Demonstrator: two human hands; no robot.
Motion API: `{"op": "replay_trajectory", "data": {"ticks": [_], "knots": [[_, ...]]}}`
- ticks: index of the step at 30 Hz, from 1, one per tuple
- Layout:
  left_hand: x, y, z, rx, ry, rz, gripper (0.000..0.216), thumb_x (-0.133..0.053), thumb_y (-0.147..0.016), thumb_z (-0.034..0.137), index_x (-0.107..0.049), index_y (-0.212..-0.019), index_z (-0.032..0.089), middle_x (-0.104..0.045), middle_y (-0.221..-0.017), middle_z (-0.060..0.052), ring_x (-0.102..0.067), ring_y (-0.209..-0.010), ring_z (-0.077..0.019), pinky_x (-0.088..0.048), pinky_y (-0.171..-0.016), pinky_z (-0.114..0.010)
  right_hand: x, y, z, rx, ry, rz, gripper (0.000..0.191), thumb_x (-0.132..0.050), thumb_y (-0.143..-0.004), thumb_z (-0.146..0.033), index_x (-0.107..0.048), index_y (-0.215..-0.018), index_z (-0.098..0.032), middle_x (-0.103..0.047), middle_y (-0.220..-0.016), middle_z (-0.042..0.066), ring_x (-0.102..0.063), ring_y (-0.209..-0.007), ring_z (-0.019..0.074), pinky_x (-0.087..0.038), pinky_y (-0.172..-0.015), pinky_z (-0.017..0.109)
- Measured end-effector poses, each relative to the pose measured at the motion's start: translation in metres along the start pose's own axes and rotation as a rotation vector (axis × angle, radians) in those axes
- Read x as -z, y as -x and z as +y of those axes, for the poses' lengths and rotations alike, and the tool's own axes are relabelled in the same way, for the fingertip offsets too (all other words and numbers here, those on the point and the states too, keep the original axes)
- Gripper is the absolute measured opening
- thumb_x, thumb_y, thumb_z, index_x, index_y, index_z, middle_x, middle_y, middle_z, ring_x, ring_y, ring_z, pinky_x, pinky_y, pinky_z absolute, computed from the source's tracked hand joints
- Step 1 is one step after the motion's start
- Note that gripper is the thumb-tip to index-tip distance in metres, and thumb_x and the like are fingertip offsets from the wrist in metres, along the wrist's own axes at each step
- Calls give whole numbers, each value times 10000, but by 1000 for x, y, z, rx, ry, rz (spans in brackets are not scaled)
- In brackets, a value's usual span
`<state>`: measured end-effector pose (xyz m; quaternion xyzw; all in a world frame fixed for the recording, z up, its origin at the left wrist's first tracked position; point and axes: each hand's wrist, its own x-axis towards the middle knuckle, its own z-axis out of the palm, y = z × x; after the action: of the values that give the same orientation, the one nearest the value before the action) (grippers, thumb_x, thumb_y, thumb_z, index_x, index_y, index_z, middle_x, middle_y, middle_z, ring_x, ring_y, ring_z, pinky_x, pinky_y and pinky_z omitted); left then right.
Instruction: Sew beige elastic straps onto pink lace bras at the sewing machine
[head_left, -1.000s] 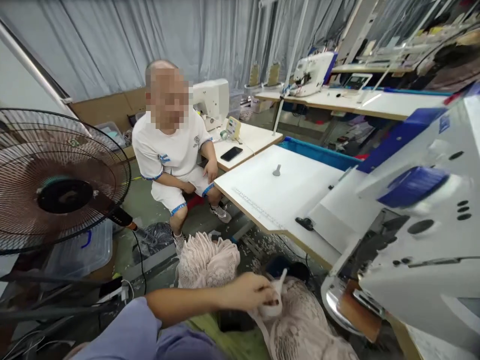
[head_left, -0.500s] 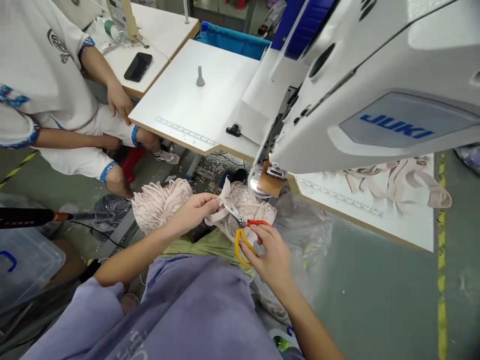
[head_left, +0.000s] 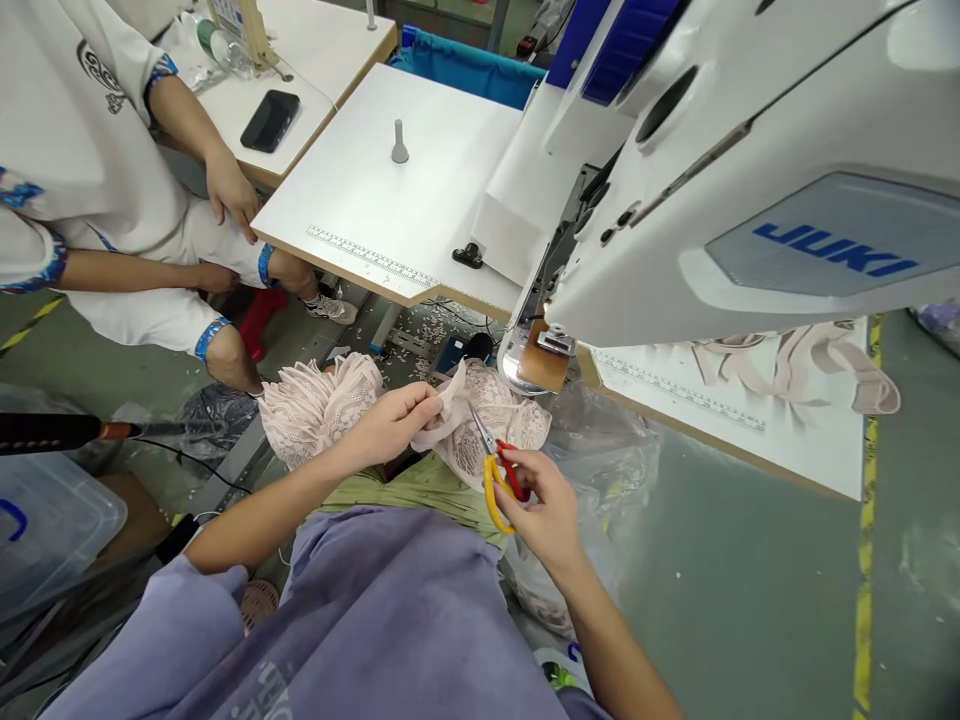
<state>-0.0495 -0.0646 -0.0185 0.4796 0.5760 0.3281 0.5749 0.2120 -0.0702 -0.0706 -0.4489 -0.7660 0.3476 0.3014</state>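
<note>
Head cam: L hand (head_left: pixel 394 418) is pinching a pale fabric strip (head_left: pixel 452 400) btwn thumb & fingers, end of strip sticking up past the fingertips. R hand (head_left: pixel 546 498) has scissors (head_left: pixel 490 468) gripped by the handles, one loop red, one yellow; blades aim up & left, tips at or v. near the strip, nearly together. Can't tell if they touch it.

Strip is over the wearer's lap, in front of a lace bundle (head_left: pixel 499 405); can't tell if it's attached to that. 2nd lace bundle (head_left: pixel 319 405), w/ many stacked edges, sits just L of it, beyond the L forearm. Sewing machine (head_left: pixel 750 220) stands over to the R, its front end near the lace. More pale strips (head_left: pixel 799 370) lie on the R-hand part of the white table (head_left: pixel 825 460), partly behind the machine head. Co-worker (head_left: pixel 112 180) in white sits off L, one hand by the table edge.

Step in hand, my guess: trimming at the strip w/ scissors, prob. lining up or btwn snips. Next move calls for L hand to keep the strip taut & fingertips clear of the blades, R hand to spread the blades & set them squarely across the bit to be cut, w/o nicking the lace right behind.
</note>
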Motion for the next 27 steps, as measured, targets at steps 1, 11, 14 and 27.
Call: {"op": "replay_trajectory", "data": {"ticks": [1,11,14,27], "knots": [[1,0,0,-8,-3,-1,348,-444,-986,464,-552,-816,180,-541,-763,16,-484,-680,-108,-392,-635,-224,0,2,0,-1,-24,11,339,-686,-822,-256,-605,-1151,-244,-655,-939,32,-563,-625,129,-498,-578,266],[2,-5,5,11,-69,-60,374,-468,-978,477,-652,-905,160,-642,-787,-14,-539,-667,-110,-428,-621,-220,-10,-11,-9,45,-11,-54,437,-715,-767,-269,-583,-1183,-250,-664,-1122,78,-620,-813,184,-523,-657,307],[3,-5,6,1,-111,-67,360,-461,-980,452,-642,-869,161,-645,-792,-14,-529,-657,-106,-425,-610,-214,-12,-16,-9,56,-42,-56,357,-701,-822,-287,-603,-1162,-240,-679,-1128,85,-637,-803,175,-532,-650,299],[4,-6,9,-4,-112,6,376,-489,-965,472,-656,-828,164,-686,-799,-31,-594,-690,-130,-464,-649,-234,-3,-2,-1,-131,-68,-24,283,-692,-884,-376,-711,-1135,-247,-731,-980,46,-634,-658,136,-530,-607,266]]}}
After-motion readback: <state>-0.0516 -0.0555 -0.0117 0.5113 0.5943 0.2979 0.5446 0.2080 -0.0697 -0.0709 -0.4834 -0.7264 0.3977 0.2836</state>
